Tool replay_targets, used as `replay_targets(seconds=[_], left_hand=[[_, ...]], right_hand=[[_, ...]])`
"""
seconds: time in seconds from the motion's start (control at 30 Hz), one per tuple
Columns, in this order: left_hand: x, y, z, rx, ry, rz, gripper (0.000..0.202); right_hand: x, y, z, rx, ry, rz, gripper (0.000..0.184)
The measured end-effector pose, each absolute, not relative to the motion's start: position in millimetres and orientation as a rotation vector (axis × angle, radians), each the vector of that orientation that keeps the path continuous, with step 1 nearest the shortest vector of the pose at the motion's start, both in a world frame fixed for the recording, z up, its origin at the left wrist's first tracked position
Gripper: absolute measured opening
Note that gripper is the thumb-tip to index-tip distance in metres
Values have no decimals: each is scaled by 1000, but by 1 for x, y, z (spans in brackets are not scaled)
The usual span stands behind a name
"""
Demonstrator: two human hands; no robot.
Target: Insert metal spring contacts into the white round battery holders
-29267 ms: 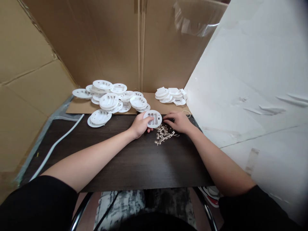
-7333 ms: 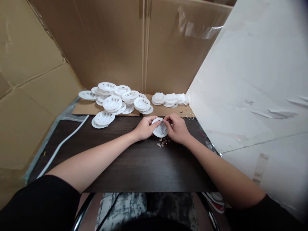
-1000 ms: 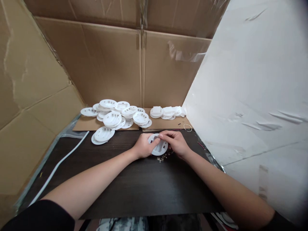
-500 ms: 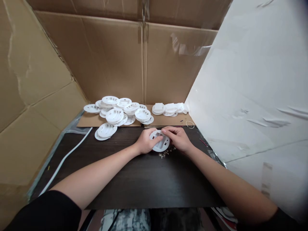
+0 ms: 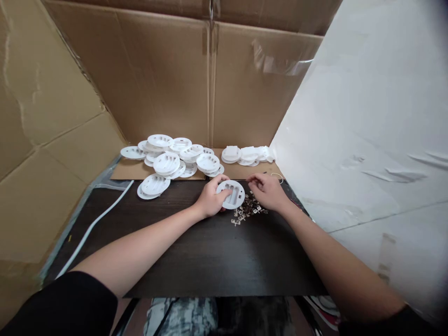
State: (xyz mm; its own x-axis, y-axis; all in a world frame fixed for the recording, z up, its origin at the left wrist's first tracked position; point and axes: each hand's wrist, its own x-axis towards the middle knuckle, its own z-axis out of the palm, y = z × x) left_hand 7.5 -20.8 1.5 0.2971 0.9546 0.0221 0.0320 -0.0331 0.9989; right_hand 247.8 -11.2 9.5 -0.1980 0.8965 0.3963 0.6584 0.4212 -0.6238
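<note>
A round white plastic battery holder base (image 5: pixel 235 198) with slots moulded in its face is tilted towards me in my left hand (image 5: pixel 211 197). The thumb lies across its face and the fingers are behind the rim. To the right of the disc, apart from it, my right hand (image 5: pixel 269 191) is closed with its fingers curled in towards the thumb. Whatever is between those fingertips, if anything, is hidden. Below and beside it on the dark table lies a heap of small metal contact pieces (image 5: pixel 249 206), partly covered by the hand and the disc.
Loosely stacked white round bases (image 5: pixel 166 164) spread over a cardboard sheet (image 5: pixel 122 171) at the back left, some on the table. More white pieces (image 5: pixel 249 155) lie face down at the back right. A white cable (image 5: pixel 101 217) runs along the left; cardboard walls (image 5: pixel 161 84) enclose the table (image 5: pixel 210 261).
My right hand has come off the disc and moved slightly right, over the metal pieces. The heap shows more now. My left hand still holds the disc.
</note>
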Motion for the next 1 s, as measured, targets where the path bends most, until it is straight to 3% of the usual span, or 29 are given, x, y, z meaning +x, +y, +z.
replay_targets(seconds=[0.47,1.0], left_hand=[[7,-18,4,1358,1129,1097,15],[8,-16,2,1245,1029,1060,27]], right_hand=[[270,2,4,-1241,-2240,779,16],[268,7,0,-1246,-2237,810,11]])
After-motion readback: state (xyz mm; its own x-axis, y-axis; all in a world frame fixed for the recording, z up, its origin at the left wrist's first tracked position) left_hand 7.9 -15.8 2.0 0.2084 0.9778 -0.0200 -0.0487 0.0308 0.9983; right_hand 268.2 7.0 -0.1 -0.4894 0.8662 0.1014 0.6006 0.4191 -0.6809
